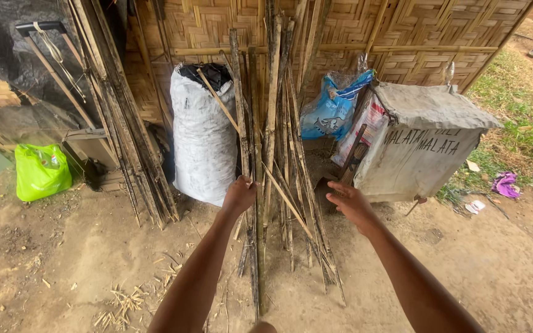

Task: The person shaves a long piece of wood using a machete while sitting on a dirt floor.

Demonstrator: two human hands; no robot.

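Left hand (240,194) is closed around a bamboo pole (258,185) in the bundle of poles (288,148) leaning upright against the woven wall (402,31). Right hand (348,203) hangs open, fingers spread, just right of the bundle, touching nothing. White sack (203,142) stands left of the poles; covered box (421,145) stands right.

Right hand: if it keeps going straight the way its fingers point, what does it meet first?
Probably the leaning bundle of thin grey-brown bamboo poles. The open right hand points up-left toward their lower part, apart from them; depth is unclear. The left hand already grips one pole.
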